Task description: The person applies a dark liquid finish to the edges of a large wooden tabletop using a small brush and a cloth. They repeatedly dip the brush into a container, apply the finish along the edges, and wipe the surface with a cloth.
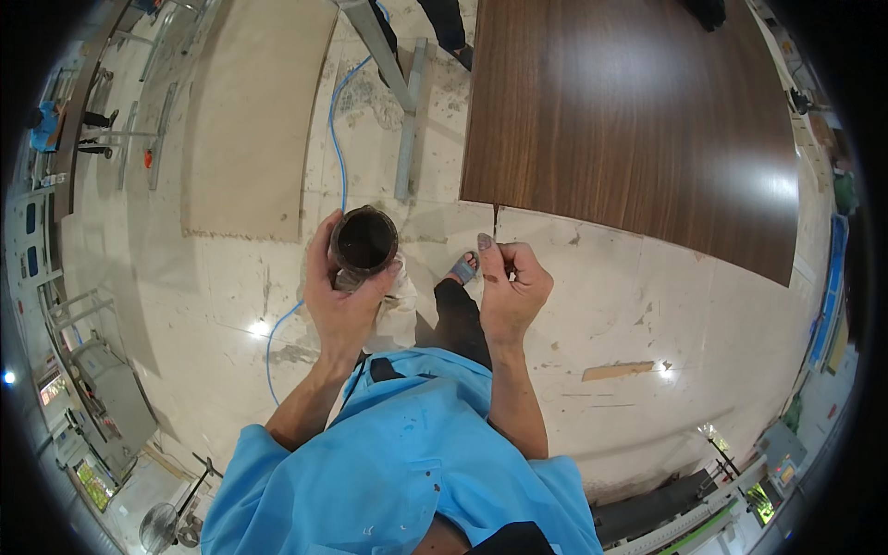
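Observation:
My left hand is wrapped round a cup stained dark on its rim, with dark liquid inside. Pinched between the thumb and fingers of my right hand is a thin brush with a dark tip. That tip is at the near edge of a large dark brown wood-grain panel; whether it touches the edge I cannot tell. Something pale and crumpled shows beneath my left hand, its kind unclear.
A beige sheet lies to the left. Across the floor runs a blue hose, passing near a metal stand. Another person's leg shows beyond. At the lower right, a brown strip lies on the floor.

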Demonstrator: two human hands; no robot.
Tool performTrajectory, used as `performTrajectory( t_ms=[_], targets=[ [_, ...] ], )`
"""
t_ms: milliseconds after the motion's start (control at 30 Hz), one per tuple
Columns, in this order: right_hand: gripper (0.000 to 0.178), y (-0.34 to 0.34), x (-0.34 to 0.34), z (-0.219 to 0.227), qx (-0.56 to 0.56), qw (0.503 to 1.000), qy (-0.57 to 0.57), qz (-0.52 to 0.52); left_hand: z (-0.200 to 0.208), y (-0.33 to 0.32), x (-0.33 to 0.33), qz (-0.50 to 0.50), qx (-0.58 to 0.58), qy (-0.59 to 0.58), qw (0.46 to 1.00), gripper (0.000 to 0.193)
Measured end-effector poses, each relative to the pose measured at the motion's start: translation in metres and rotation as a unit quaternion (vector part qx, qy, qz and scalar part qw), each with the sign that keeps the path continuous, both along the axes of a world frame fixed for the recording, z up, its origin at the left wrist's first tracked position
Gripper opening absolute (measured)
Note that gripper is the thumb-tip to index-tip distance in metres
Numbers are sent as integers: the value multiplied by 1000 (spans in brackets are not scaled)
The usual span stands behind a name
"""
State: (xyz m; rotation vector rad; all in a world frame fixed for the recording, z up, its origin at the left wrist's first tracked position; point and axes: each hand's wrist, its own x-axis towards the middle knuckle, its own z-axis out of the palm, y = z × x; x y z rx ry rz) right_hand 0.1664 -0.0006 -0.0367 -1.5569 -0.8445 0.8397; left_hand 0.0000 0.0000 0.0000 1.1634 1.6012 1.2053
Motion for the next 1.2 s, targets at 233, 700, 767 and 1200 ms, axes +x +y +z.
performTrajectory(
  t_ms=[233, 700, 767, 1200],
  targets=[
    [26, -1, 3, 2, 6, 1000, -16, -24, -2, 0, 4, -6, 3, 0, 1000, 78],
    [20, 6, -9, -2, 14, 998, -6, 59, 0, 2, 4, -8, -2, -11, 1000, 79],
    [20, 4, -2, -6, 7, 998, -22, 59, 1, 2, 4, -7, -3, -15, 1000, 79],
    [21, -4, 25, -1, 52, 996, -69, 5, 2, 2, 18, -19, -19, -8, 1000, 78]
  ],
)
